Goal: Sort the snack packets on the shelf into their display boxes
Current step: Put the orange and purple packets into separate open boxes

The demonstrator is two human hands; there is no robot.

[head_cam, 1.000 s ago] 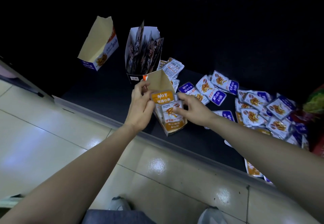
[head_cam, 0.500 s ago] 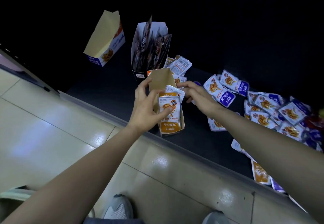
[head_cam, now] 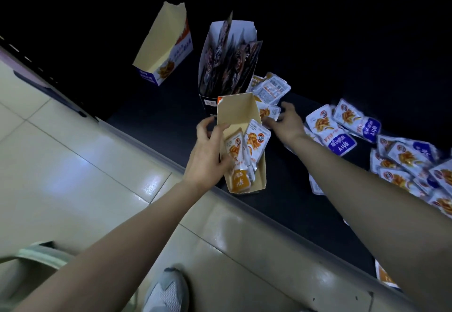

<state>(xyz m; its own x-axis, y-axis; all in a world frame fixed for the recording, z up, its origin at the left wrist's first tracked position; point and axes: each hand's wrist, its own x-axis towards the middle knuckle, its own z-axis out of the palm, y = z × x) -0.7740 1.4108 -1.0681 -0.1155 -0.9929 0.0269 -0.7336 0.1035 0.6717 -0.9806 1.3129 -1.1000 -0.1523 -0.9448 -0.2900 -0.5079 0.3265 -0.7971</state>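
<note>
- A grey shoe stands nearest, on the pale tiled floor.
- At the near edge of the dark shelf stands the orange display box, open-topped and plain tan inside, with a tall back flap and a low front.
- Orange packets stand upright in it, white at the top with a picture of fried strips and an orange foot.
- The left hand grips the box's left wall, thumb over the rim.
- The right hand is just beyond the box on the right, fingers spread over a white packet. It is too blurred to tell whether they pinch it.
- Loose packets, white with blue bands, are heaped to the right.
- A dark box of dark packets stands just behind the orange box.
- A blue-and-white box stands farther left, apart.
</note>
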